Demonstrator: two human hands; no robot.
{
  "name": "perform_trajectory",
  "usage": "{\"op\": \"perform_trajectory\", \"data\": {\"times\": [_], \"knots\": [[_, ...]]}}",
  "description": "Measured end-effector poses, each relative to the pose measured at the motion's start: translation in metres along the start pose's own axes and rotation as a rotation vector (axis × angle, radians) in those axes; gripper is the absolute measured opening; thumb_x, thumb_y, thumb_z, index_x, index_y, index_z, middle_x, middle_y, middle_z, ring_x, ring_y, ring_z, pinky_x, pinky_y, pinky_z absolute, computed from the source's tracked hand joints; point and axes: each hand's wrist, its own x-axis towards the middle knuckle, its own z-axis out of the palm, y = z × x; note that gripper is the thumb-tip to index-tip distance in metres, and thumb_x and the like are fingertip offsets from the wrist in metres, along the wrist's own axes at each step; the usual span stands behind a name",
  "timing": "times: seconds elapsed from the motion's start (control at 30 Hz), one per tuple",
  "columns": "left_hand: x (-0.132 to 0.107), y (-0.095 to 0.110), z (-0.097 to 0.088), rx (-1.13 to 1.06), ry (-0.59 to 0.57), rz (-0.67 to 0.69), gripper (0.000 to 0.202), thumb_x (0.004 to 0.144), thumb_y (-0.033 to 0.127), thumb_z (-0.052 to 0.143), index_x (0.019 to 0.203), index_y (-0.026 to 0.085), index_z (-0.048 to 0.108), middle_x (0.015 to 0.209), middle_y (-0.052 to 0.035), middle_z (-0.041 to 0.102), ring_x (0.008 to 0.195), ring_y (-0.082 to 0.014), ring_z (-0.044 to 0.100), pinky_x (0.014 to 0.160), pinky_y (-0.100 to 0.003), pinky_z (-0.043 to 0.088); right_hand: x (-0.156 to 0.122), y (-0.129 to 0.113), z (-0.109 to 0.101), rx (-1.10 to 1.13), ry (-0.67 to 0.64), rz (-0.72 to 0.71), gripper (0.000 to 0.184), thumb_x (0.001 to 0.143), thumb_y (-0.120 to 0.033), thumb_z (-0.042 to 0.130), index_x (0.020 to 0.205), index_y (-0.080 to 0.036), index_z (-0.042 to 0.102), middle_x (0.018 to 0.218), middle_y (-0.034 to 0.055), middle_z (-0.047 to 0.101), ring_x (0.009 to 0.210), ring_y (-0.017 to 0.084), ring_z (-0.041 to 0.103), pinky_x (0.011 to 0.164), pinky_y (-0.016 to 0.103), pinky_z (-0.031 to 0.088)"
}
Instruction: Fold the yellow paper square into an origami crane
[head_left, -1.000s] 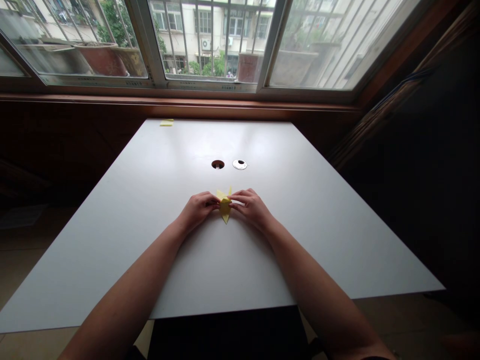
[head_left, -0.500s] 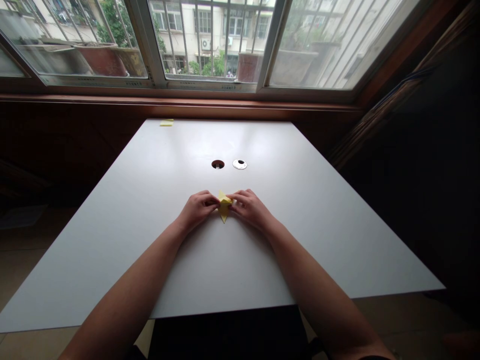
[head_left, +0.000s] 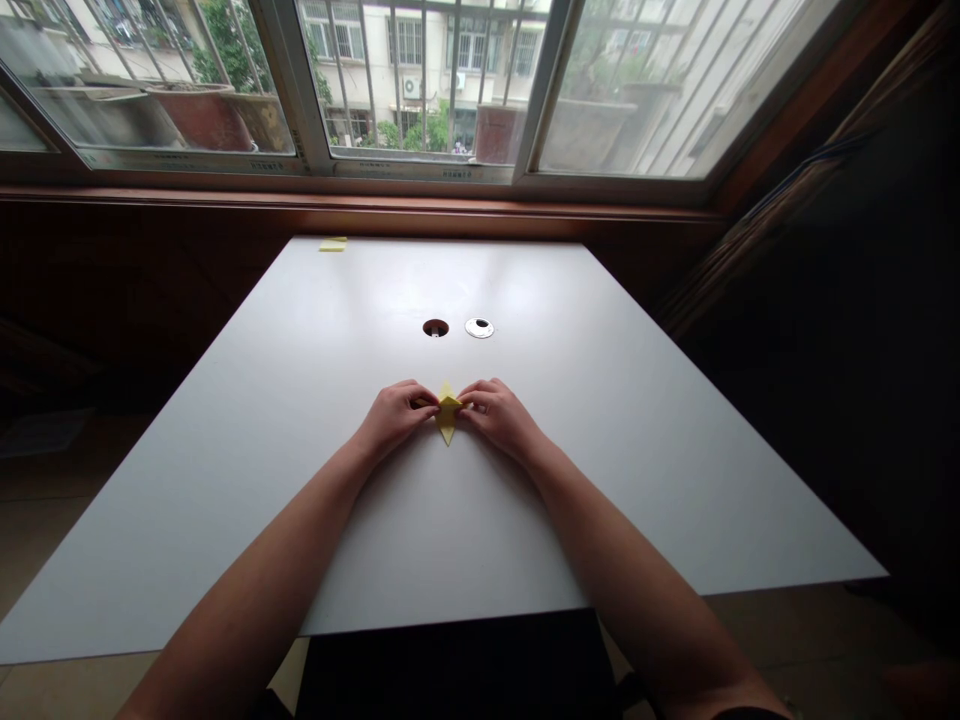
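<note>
Yellow folded paper lies on the white table, mid-desk; left hand pinches its left edge. Right hand pinches the right edge — fingers curled, tips nearly meeting.

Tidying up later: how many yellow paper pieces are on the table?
2. One folded piece pinched between the left hand and right hand; one flat piece at the far left edge of the table. Hands may hide scraps.

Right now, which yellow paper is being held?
The folded yellow paper, pinched between left hand and right hand; the other yellow paper lies untouched at the far edge of the table.
</note>
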Motion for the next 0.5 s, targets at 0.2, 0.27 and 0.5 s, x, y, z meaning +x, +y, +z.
{"op": "perform_trajectory", "data": {"times": [0.2,0.27,0.5], "knots": [[0.0010,-0.0034,0.0012,-0.041,-0.008,-0.002,0.010,0.079,0.028,0.074,0.086,0.021,0.075,0.095,-0.0043,0.070,0.080,-0.0161,0.066,0.075,-0.027,0.053,0.0013,-0.0005,0.0004,0.048,0.003,0.046,0.012,0.084,-0.021,0.074,0.092,-0.028,0.078,0.097,0.0033,0.072,0.091,0.022,0.058,0.086,0.039,0.052],[0.0008,-0.0028,0.0012,-0.013,-0.040,-0.023,0.010,0.080,0.027,0.072,0.088,0.021,0.073,0.090,-0.0024,0.072,0.081,-0.0169,0.066,0.074,-0.027,0.053,0.0013,-0.0012,0.0000,0.063,-0.005,0.068,0.011,0.084,-0.022,0.073,0.092,-0.028,0.079,0.098,0.0033,0.072,0.093,0.022,0.058,0.087,0.040,0.052],[0.0006,-0.0001,0.0033,0.105,-0.055,-0.024,0.002,0.079,0.021,0.068,0.078,0.021,0.067,0.082,-0.0003,0.069,0.079,-0.0172,0.063,0.070,-0.027,0.049,0.0008,-0.0022,0.0025,0.063,-0.005,0.085,0.009,0.082,-0.020,0.073,0.088,-0.025,0.078,0.097,0.0043,0.068,0.095,0.022,0.060,0.085,0.037,0.052]]}}
